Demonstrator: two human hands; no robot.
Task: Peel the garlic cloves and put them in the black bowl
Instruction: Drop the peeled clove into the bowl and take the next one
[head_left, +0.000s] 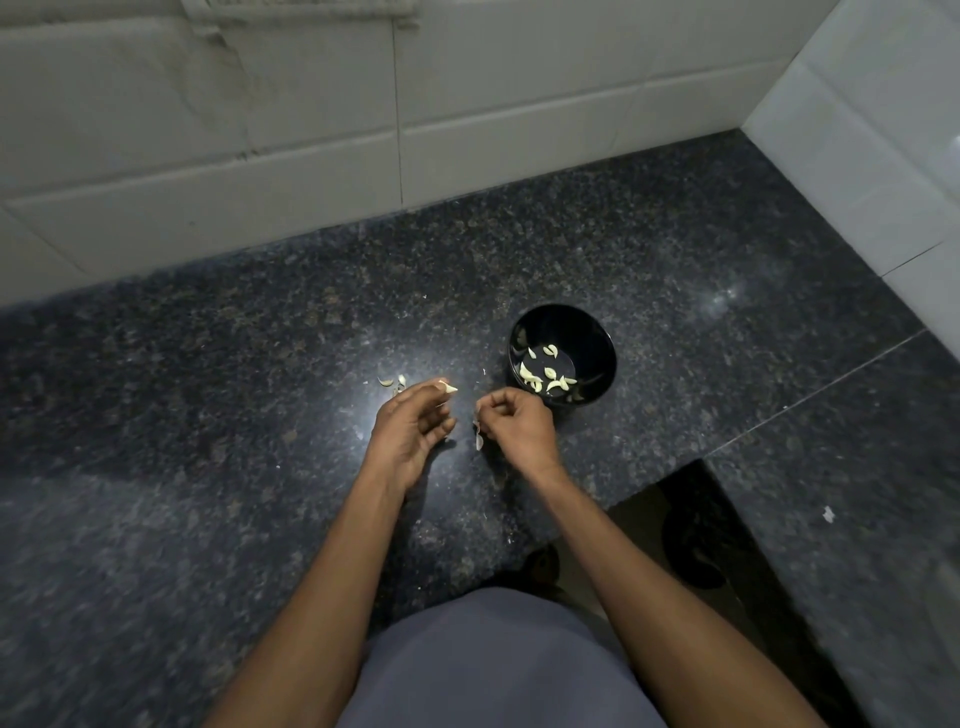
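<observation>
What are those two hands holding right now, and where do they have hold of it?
The left hand pinches a garlic clove by one end at its fingertips, tip poking out. The right hand pinches a strip of peeled skin by its top.

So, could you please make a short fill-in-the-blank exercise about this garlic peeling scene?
1. The left hand pinches a garlic ____ at its fingertips.
2. The peeled cloves lie inside the ____ bowl.
3. The bowl stands on the person's ____ side of the counter.
4. The right hand holds a piece of ____.

Missing words: clove; black; right; skin
</observation>
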